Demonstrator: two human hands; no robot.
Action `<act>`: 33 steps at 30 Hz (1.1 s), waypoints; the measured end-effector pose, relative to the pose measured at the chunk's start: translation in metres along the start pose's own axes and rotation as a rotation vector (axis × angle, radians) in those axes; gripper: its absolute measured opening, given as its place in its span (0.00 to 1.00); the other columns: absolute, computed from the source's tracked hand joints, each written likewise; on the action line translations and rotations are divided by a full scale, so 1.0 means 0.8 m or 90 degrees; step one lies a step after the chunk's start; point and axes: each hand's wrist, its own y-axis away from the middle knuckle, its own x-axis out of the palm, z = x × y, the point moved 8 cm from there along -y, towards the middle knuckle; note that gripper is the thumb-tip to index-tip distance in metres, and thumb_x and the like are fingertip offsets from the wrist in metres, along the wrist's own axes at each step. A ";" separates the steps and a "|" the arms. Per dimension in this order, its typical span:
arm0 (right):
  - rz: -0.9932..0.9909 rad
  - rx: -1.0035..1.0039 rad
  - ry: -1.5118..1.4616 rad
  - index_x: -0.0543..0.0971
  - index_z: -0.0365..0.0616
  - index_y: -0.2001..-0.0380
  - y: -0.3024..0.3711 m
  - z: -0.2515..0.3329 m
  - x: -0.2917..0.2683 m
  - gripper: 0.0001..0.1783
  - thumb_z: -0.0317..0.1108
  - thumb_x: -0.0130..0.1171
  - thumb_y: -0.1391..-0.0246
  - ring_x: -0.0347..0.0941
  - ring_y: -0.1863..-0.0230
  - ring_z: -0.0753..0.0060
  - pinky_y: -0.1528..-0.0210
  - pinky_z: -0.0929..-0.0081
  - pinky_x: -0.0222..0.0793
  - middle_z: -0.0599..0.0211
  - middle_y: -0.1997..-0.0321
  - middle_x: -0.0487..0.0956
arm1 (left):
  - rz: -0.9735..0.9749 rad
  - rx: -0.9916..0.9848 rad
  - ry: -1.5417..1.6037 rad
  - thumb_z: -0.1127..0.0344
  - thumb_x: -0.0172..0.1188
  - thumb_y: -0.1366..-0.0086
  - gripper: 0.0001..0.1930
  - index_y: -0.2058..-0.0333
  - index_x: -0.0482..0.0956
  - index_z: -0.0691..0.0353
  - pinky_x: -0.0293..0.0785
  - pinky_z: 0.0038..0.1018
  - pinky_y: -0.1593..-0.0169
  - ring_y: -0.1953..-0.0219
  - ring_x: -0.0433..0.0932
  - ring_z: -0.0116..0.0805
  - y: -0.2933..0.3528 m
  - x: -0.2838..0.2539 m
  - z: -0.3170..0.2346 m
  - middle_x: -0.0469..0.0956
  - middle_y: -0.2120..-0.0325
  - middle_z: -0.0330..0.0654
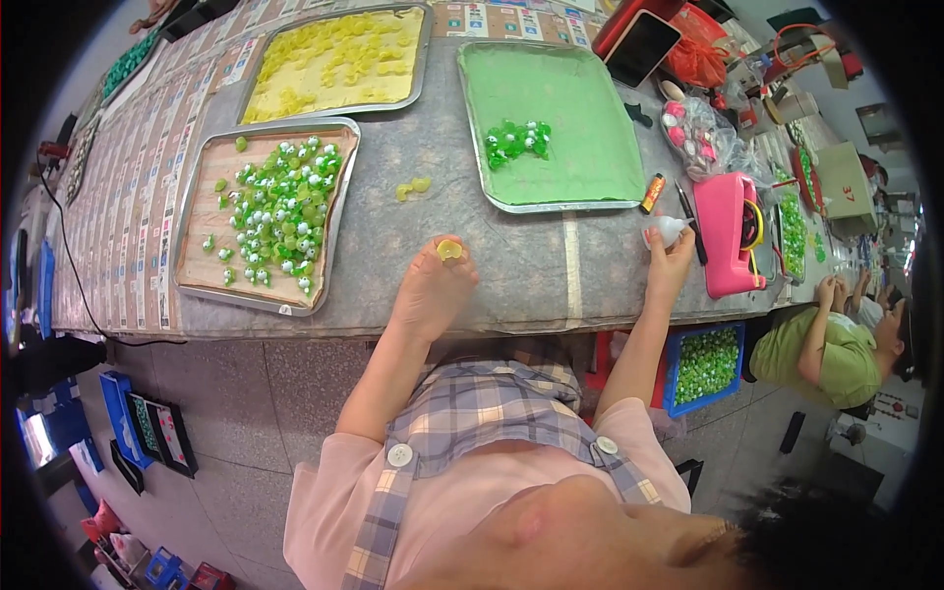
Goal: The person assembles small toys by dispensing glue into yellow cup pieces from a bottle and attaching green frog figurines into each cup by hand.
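Note:
My left hand [436,287] is closed on a small yellow cup-shaped piece [449,251], held up above the table's near edge. My right hand [669,264] grips a small white squeeze bottle [668,230] near the pink tape dispenser [726,241]. A few loose yellow pieces [413,187] lie on the grey cloth beyond my left hand. To the left, a brown-lined tray [202,231] holds many small green pieces with white eyeballs. Ahead, a green-lined tray [580,113] carries a cluster of similar green pieces [517,144] at its left side.
A tray of yellow pieces [364,87] stands at the far left. Beside the green-lined tray are an orange tube [653,193], a black pen [684,199] and a phone [641,47]. A blue crate [672,369] of green pieces sits below the table. A co-worker in green [836,359] is at right.

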 end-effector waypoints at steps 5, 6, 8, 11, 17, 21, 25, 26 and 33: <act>-0.171 -0.266 0.412 0.65 0.36 0.61 0.019 0.095 0.005 0.19 0.25 0.56 0.59 0.68 0.63 0.66 0.62 0.76 0.63 0.59 0.61 0.71 | 0.006 -0.008 0.020 0.58 0.58 0.50 0.18 0.63 0.67 0.60 0.70 0.21 0.63 0.69 0.66 0.26 -0.005 -0.002 0.003 0.64 0.73 0.36; -0.205 -0.353 0.392 0.67 0.37 0.63 0.027 0.125 0.013 0.17 0.25 0.57 0.60 0.69 0.65 0.65 0.63 0.74 0.63 0.61 0.63 0.72 | -0.007 -0.003 0.011 0.57 0.58 0.50 0.18 0.64 0.66 0.60 0.70 0.21 0.63 0.69 0.66 0.26 -0.005 -0.006 0.003 0.64 0.73 0.36; -0.132 -0.436 0.323 0.70 0.38 0.68 0.033 0.157 0.046 0.13 0.27 0.58 0.62 0.69 0.68 0.65 0.66 0.72 0.62 0.63 0.68 0.73 | -0.018 -0.003 0.000 0.57 0.57 0.50 0.18 0.64 0.65 0.60 0.70 0.21 0.63 0.69 0.66 0.26 -0.004 -0.007 0.003 0.63 0.73 0.36; 0.211 -0.357 0.264 0.73 0.41 0.76 0.006 0.151 0.145 0.08 0.32 0.59 0.62 0.68 0.70 0.65 0.68 0.71 0.62 0.64 0.74 0.73 | -0.024 -0.002 -0.031 0.56 0.56 0.49 0.18 0.65 0.64 0.60 0.70 0.21 0.62 0.69 0.65 0.26 -0.002 -0.006 0.002 0.63 0.74 0.35; 0.381 -0.210 0.487 0.73 0.41 0.77 -0.038 0.044 0.231 0.13 0.39 0.59 0.64 0.69 0.71 0.64 0.69 0.72 0.63 0.63 0.75 0.72 | -0.041 0.019 -0.013 0.55 0.56 0.49 0.18 0.65 0.64 0.59 0.68 0.20 0.61 0.70 0.64 0.25 0.003 -0.010 -0.006 0.63 0.73 0.34; 0.362 -0.205 0.431 0.73 0.40 0.78 -0.033 0.045 0.230 0.13 0.39 0.60 0.64 0.70 0.72 0.66 0.70 0.73 0.64 0.63 0.75 0.74 | -0.045 0.028 -0.014 0.55 0.57 0.49 0.18 0.65 0.64 0.59 0.68 0.20 0.62 0.70 0.63 0.25 0.004 -0.014 -0.012 0.63 0.73 0.34; 0.454 -0.032 0.082 0.74 0.38 0.74 0.013 0.081 0.215 0.10 0.33 0.59 0.61 0.71 0.75 0.79 0.72 0.82 0.64 0.68 0.76 0.75 | -0.026 0.030 -0.037 0.54 0.57 0.50 0.19 0.65 0.65 0.59 0.69 0.20 0.62 0.69 0.64 0.25 -0.001 -0.007 -0.015 0.62 0.73 0.34; 0.454 -0.031 0.086 0.74 0.38 0.74 0.030 0.085 0.205 0.10 0.33 0.59 0.61 0.71 0.75 0.79 0.72 0.82 0.64 0.68 0.76 0.75 | -0.026 0.029 -0.033 0.54 0.57 0.50 0.19 0.65 0.65 0.59 0.69 0.20 0.62 0.69 0.64 0.25 -0.004 -0.003 -0.013 0.62 0.73 0.34; 0.636 0.268 -0.271 0.74 0.34 0.69 0.143 0.082 0.224 0.09 0.26 0.55 0.57 0.70 0.73 0.82 0.70 0.86 0.66 0.68 0.74 0.75 | -0.016 0.035 -0.083 0.56 0.58 0.50 0.18 0.64 0.68 0.59 0.69 0.19 0.66 0.68 0.68 0.23 -0.008 0.012 -0.012 0.69 0.67 0.36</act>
